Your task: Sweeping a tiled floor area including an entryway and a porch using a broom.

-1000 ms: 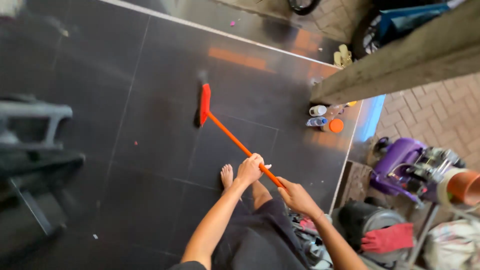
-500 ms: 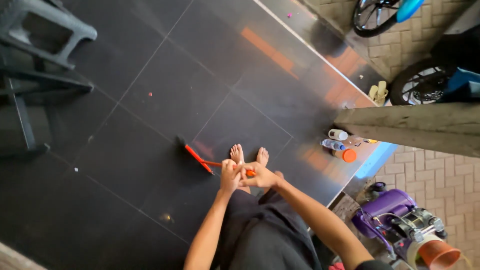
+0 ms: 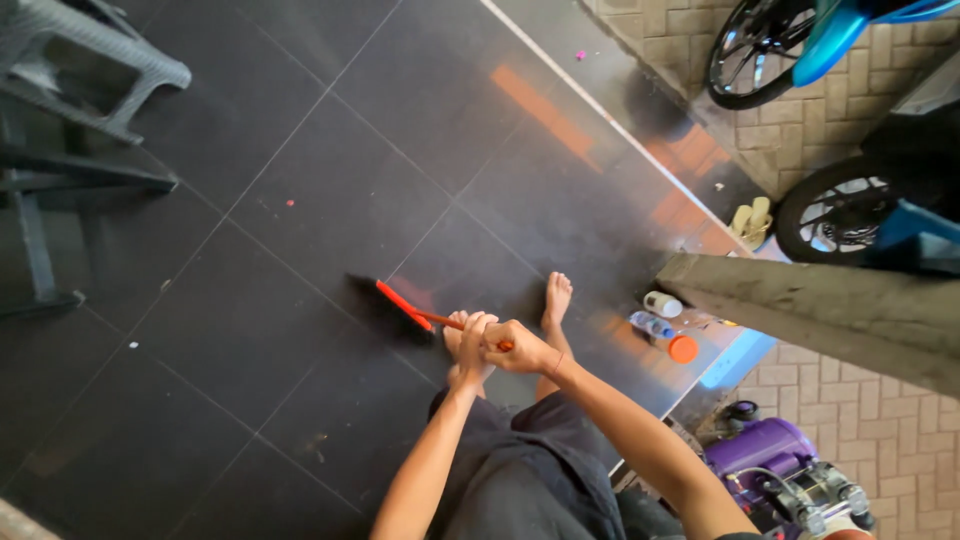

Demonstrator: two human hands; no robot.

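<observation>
Broom [image 3: 405,308]: red-orange head with dark bristles, thin orange handle. Head rests on the dark tiled floor, bristles down, just ahead of the person's bare feet. Handle slants up from the head toward the body. Both hands are closed round its upper part, hiding the handle's end.

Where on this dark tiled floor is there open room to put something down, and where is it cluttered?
Bare tile stretches between the grey plastic chair and the red broom that both hands grip. More lies behind the broom head towards the bottom left. It is crowded by the concrete post, where bottles and an orange lid sit.
</observation>
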